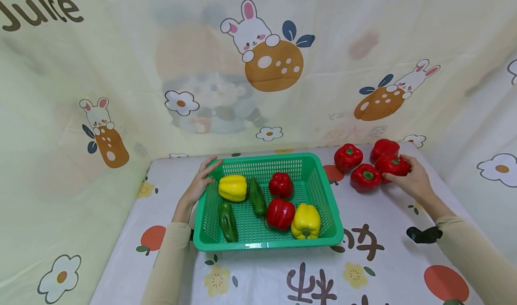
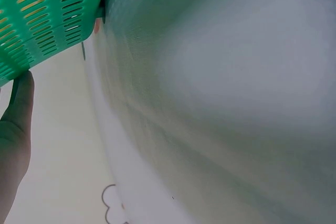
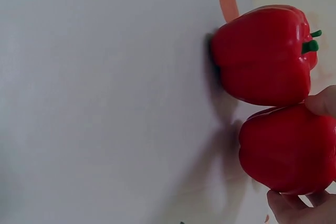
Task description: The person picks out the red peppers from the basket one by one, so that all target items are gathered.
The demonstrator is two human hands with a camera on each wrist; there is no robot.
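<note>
My left hand (image 1: pixel 199 183) grips the back left corner of a green plastic basket (image 1: pixel 266 246), fingers over the rim; in the left wrist view one finger (image 2: pixel 21 103) touches the slotted wall. Inside lie two yellow bell peppers, one at the back left (image 1: pixel 232 188) and one at the front right (image 1: pixel 306 222), two long green peppers (image 1: pixel 257 197) and two red bell peppers (image 1: pixel 280 214). To the right of the basket, my right hand (image 1: pixel 414 179) holds a red bell pepper (image 1: pixel 392 165) between thumb and fingers. In the right wrist view the held pepper (image 3: pixel 289 150) is right beside another red pepper (image 3: pixel 265 56).
More red bell peppers stand close round the held one: one at the back left (image 1: pixel 348 157), one in front (image 1: pixel 365 178) and one behind (image 1: pixel 384 148). A printed cloth (image 1: pixel 250 278) covers the table, and a patterned curtain (image 1: pixel 331 26) hangs behind and at the sides.
</note>
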